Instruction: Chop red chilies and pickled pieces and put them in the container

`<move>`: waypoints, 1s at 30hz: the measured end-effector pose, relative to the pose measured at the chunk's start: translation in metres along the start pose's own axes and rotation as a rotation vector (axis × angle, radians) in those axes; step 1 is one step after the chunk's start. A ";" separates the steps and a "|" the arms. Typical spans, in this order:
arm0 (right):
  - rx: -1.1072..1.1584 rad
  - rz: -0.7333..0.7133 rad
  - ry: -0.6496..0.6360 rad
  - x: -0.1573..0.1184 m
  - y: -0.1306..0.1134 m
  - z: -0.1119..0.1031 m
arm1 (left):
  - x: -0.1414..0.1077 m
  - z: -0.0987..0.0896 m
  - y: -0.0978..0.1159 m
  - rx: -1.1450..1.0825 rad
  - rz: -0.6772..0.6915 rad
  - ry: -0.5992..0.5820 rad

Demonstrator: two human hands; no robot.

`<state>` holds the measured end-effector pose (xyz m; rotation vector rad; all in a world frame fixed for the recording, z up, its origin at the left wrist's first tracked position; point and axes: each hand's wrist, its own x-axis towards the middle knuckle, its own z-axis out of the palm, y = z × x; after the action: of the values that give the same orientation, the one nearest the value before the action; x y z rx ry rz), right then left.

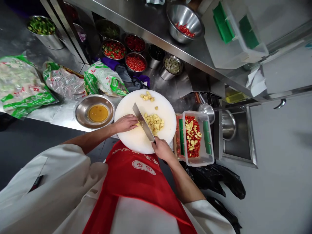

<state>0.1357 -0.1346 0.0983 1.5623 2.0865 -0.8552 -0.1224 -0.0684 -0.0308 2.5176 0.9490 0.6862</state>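
Observation:
A round white cutting board [124, 141] lies in front of me. My right hand [162, 149] is wrapped round the dark handle of a kitchen knife [143, 123], its broad blade slanting across the board. On the left part of the board, my left hand [126, 123] has its fingers bent together beside the blade. A pale yellow piece, looking like ginger [137, 124], shows at its fingertips, mostly hidden by them. Right of the blade is a pile of pale yellow slices [156, 123]. Several uncut pieces [147, 96] sit near the board's far edge.
Right of the board, a clear plastic tub [208, 159] holds chopped red chilies topped with yellow slices. A steel bowl [80, 113] with brown liquid stands left, near printed plastic bags [107, 78]. Steel pots of chilies [136, 63] stand behind, under a metal shelf [136, 22]. A sink [237, 148] is far right.

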 end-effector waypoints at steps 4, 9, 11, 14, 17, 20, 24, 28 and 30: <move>-0.011 -0.008 -0.035 -0.031 0.001 -0.014 | 0.001 -0.006 0.000 -0.079 -0.036 -0.065; 0.008 0.015 -0.081 -0.027 -0.009 -0.011 | 0.003 -0.008 -0.003 -0.131 -0.053 -0.086; 0.020 0.027 -0.082 -0.019 -0.011 -0.010 | 0.003 -0.008 -0.005 -0.121 -0.050 -0.090; 0.016 -0.021 -0.048 -0.017 -0.007 -0.012 | 0.002 -0.005 -0.008 -0.102 -0.049 -0.080; 0.011 -0.036 -0.057 -0.019 -0.006 -0.012 | 0.000 -0.002 -0.010 -0.104 -0.052 -0.065; 0.014 -0.004 -0.075 -0.016 -0.010 -0.012 | -0.001 -0.001 -0.009 -0.093 -0.049 -0.052; 0.018 -0.039 -0.048 -0.018 -0.013 -0.011 | -0.003 0.000 -0.007 -0.067 -0.055 -0.022; 0.064 -0.015 -0.074 -0.016 -0.016 -0.010 | -0.002 -0.003 -0.006 -0.066 -0.054 -0.003; 0.074 -0.018 -0.074 -0.015 -0.016 -0.009 | -0.002 -0.003 -0.006 -0.078 -0.059 0.001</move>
<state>0.1257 -0.1422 0.1188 1.5271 2.0416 -0.9913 -0.1286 -0.0650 -0.0314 2.4121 0.9741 0.6931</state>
